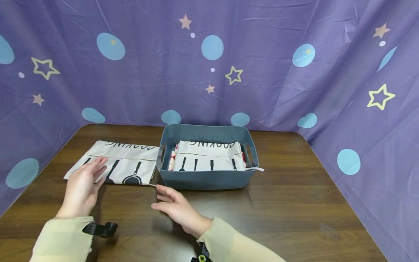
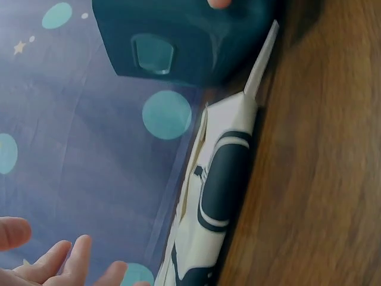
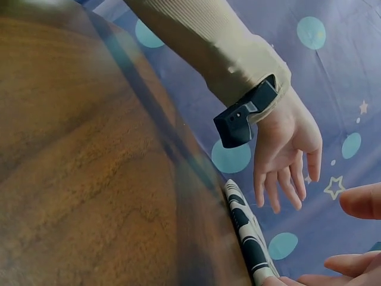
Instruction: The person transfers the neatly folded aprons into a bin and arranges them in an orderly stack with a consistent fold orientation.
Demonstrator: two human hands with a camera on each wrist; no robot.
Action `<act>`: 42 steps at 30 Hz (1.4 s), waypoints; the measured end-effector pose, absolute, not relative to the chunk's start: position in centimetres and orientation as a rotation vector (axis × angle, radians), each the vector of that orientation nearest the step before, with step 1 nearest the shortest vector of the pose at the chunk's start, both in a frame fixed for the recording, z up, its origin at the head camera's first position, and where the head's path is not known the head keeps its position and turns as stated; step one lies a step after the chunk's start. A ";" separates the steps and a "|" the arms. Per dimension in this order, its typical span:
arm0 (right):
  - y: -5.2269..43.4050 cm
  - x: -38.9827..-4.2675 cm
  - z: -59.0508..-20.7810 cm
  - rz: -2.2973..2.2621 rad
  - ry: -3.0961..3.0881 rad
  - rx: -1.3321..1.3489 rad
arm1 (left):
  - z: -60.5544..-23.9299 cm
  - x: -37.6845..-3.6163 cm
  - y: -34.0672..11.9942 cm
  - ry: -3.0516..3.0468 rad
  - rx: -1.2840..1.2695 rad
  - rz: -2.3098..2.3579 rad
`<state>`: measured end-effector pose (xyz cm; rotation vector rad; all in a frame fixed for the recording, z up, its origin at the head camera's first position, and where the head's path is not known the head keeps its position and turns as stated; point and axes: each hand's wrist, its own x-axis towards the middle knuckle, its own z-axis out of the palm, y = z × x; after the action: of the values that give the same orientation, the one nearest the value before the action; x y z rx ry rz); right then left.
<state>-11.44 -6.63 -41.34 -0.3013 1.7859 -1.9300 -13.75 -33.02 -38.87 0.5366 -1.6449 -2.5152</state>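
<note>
A folded cream cloth (image 1: 121, 163) printed with black utensils and lettering lies on the wooden table (image 1: 294, 203), left of a blue-grey plastic basket (image 1: 206, 179). The basket holds a similar folded cloth (image 1: 209, 156) on top of other fabric. My left hand (image 1: 83, 183) hovers open over the loose cloth's near left corner, fingers straight. My right hand (image 1: 171, 203) is open, low over the table, fingertips near the cloth's white strap (image 1: 152, 185) at the basket's front corner. In the left wrist view the cloth (image 2: 220, 190) shows edge-on beside the basket (image 2: 178, 42). The right wrist view shows the left hand (image 3: 286, 149) open above the cloth (image 3: 247, 238).
A purple curtain (image 1: 209, 72) with stars and blue dots closes in the table at the back and both sides. A white strap (image 1: 258, 169) hangs out of the basket's right handle. Bare wood stretches to the right of the basket and along the front edge.
</note>
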 end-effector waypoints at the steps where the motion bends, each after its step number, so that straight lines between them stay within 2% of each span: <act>1: -6.7 -11.5 -41.4 -1.926 1.786 -0.296 | -39.0 -13.8 -33.2 -1.644 0.545 -2.502; 6: -6.9 -11.9 -41.5 -1.893 1.804 -0.297 | -39.4 -13.8 -33.9 -1.622 0.599 -2.467; 14: -7.5 -12.5 -41.5 -1.850 1.848 -0.278 | -39.0 -14.3 -34.1 -1.567 0.827 -2.377; 24: -8.1 -12.8 -41.7 -1.843 1.863 -0.243 | -39.3 -14.6 -34.6 -1.579 0.934 -2.286; 42: -8.8 -13.7 -42.4 -1.851 1.866 -0.179 | -39.8 -15.1 -36.2 -1.811 0.956 -2.106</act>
<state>-13.73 -8.80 -42.35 -0.1793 1.8657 -1.8508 -15.12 -36.19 -39.85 0.9563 -1.8106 -2.1065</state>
